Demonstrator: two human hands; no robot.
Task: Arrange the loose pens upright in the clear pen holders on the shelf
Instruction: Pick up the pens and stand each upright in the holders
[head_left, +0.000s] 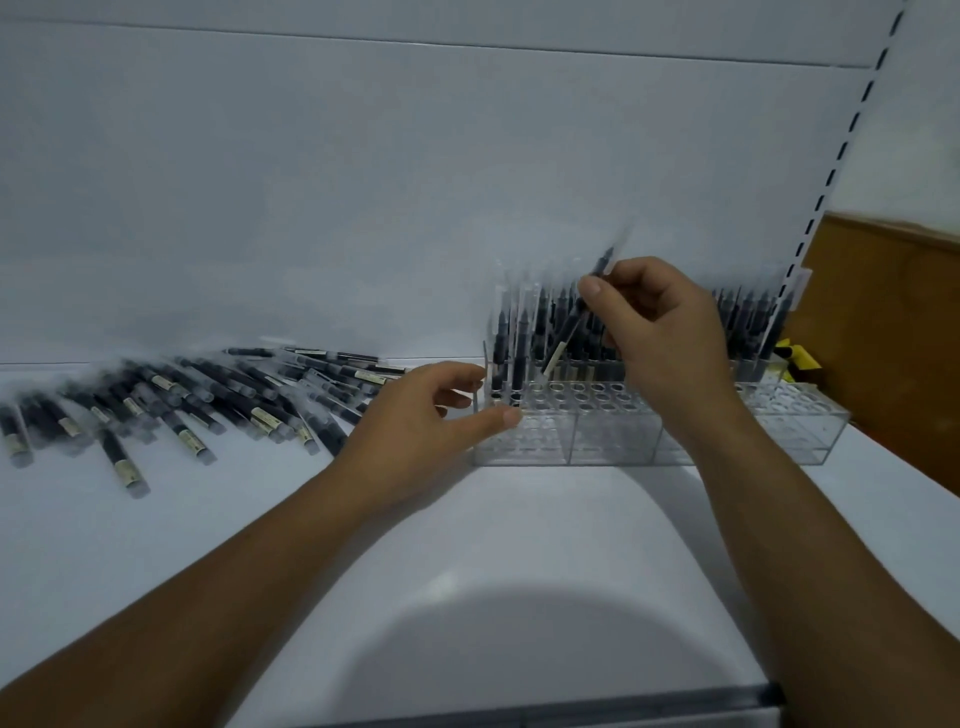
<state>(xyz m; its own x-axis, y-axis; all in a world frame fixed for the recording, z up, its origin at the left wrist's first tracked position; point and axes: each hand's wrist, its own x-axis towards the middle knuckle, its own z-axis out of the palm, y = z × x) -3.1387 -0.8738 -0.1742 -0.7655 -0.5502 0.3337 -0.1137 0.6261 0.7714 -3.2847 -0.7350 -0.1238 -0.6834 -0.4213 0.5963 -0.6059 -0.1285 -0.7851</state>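
Two clear pen holders stand side by side on the white shelf: the left holder (571, 436) and the right holder (800, 421). Several black pens stand upright in their back rows (519, 332). My right hand (665, 332) pinches one black pen (576, 317), tilted, its lower end over the holes of the left holder. My left hand (426, 410) touches the left end of that holder, thumb against its front corner, fingers loosely curled. A pile of loose black pens (208, 400) lies flat on the shelf to the left.
The white back wall (363, 182) rises right behind the holders. A slotted shelf upright (826, 197) runs along the right, with a brown panel (893, 338) beyond it. A yellow-and-black object (795, 356) sits behind the right holder. The shelf's front edge (519, 709) is near me.
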